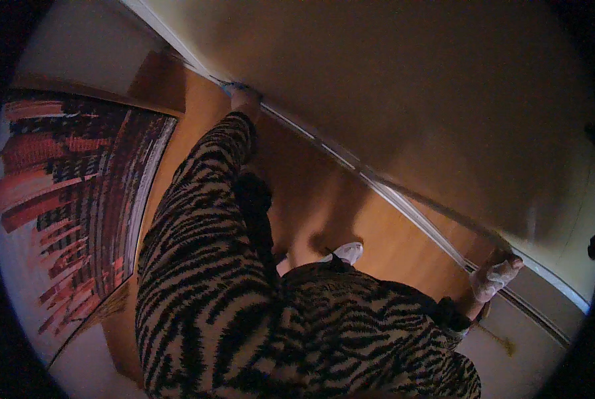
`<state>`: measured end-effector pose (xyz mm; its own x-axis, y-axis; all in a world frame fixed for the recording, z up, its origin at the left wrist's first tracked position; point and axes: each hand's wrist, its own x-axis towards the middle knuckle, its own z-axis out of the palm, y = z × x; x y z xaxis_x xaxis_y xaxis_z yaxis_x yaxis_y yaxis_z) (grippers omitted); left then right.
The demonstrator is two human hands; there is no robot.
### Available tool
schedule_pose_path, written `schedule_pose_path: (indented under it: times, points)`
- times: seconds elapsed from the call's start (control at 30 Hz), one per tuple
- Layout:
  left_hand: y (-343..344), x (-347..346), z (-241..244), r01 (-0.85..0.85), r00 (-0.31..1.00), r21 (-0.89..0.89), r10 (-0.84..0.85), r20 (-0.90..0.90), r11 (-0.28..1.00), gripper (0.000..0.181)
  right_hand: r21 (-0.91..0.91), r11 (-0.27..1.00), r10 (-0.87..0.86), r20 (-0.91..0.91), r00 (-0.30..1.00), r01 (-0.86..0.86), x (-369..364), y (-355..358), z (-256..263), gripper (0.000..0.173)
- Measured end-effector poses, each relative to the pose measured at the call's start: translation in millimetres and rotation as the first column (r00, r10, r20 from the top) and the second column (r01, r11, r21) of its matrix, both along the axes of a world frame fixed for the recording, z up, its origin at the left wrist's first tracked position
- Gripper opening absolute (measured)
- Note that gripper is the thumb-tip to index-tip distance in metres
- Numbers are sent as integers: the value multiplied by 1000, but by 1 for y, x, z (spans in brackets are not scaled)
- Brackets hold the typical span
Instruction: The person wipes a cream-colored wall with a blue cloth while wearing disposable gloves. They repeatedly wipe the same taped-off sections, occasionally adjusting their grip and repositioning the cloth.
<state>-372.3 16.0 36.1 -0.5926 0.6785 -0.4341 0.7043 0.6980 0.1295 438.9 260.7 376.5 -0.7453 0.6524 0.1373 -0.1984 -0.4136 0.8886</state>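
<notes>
A large flat panel [407, 99], dim and smooth, fills the upper right of the view. My left hand [245, 98] reaches out to its edge at the upper middle; shadow hides the fingers. Something small and bluish [226, 88] shows beside that hand, too dark to name. At the far right my right hand [493, 277] is at the same panel's edge, its fingers curled against it. Both arms are spread wide in tiger-striped sleeves [202, 209]. Between the hands, a thin pale strip [402, 202] runs along below the panel's edge.
An orange-brown wood floor [397, 234] lies below me, crossed by shadows. A white shoe or slipper [350, 253] shows under my body. To the left is a large red, black and white patterned picture or rug [78, 189]. A pale surface [507, 344] lies at lower right.
</notes>
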Motion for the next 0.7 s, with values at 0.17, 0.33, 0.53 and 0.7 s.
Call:
schedule_pose_path:
  times: [0.17,0.33,0.53,0.7]
  points:
    - [32,83,7,351,927,-14,-346,146,936,42,92,957,263,114,958,-274,-76,-2,18,35]
    - [60,128,16,504,838,-7,-487,246,864,45,514,726,90,588,804,-457,-158,9,28,27]
    - [95,130,15,613,767,-65,-574,286,788,48,528,691,107,600,793,-493,-175,112,-39,40]
    - [144,133,12,679,716,-140,-609,341,720,51,399,557,-800,493,-342,-729,-203,167,-73,25]
